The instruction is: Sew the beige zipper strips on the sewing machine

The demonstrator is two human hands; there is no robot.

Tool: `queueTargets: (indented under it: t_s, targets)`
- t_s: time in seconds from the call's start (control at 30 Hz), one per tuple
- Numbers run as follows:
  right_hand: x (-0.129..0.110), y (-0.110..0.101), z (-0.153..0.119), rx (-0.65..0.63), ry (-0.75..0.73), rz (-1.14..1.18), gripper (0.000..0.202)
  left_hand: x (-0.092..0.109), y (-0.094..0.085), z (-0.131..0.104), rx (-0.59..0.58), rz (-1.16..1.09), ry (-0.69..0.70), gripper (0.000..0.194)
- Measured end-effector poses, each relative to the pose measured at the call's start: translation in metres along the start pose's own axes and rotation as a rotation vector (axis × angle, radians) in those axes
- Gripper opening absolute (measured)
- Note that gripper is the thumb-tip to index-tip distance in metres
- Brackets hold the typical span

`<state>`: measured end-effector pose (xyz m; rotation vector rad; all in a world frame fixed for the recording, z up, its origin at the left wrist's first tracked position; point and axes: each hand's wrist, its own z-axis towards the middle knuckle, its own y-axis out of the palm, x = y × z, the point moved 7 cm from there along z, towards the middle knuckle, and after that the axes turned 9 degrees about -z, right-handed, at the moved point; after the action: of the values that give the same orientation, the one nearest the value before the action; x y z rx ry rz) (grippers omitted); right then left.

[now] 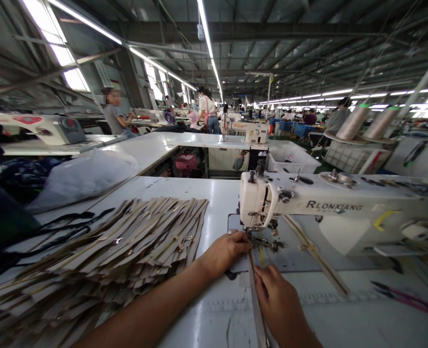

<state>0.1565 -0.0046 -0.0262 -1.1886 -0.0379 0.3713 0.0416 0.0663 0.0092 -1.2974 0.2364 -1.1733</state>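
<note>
A narrow grey-beige zipper strip [256,299] runs from under the needle area of the white sewing machine [308,198] toward the front edge of the table. Close to the presser foot, my left hand [228,251] has its fingers closed on the strip's far end. Lower down, my right hand [279,302] pinches the same strip from its right side. Another zipper strip [322,263] with a brass-coloured pull lies on the machine bed to the right. A wide pile of similar strips [127,246] spreads over the table left of my left arm.
Purple-handled snips [409,299] lie at the right. Dark straps [62,227] and a white plastic bag [87,174] sit at the left. Beyond are a white bin [293,159], thread cones [353,121], another sewing machine [248,129] and several people in the background.
</note>
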Motion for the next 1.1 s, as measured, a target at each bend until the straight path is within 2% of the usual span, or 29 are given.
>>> queueTargets:
  t_s: [0.23,0.4,0.7,0.87,1.1]
  targets:
    - [-0.005,0.012,0.003,-0.084,-0.036,-0.203,0.037,0.006,-0.001,-0.001,-0.020,0.047,0.039,0.026]
    - [-0.008,0.009,0.015,-0.122,-0.038,-0.190,0.039,0.013,-0.002,-0.004,-0.041,0.062,0.100,0.025]
    - [-0.004,0.009,0.050,-0.166,-0.069,-0.138,0.029,0.013,-0.004,-0.006,0.024,0.105,0.050,0.025]
    - [0.000,0.007,0.056,-0.130,-0.013,-0.077,0.022,0.006,-0.005,-0.006,0.053,0.117,-0.004,0.024]
    - [-0.001,0.004,0.051,-0.071,0.021,-0.038,0.018,0.003,-0.006,-0.006,0.033,0.130,-0.045,0.022]
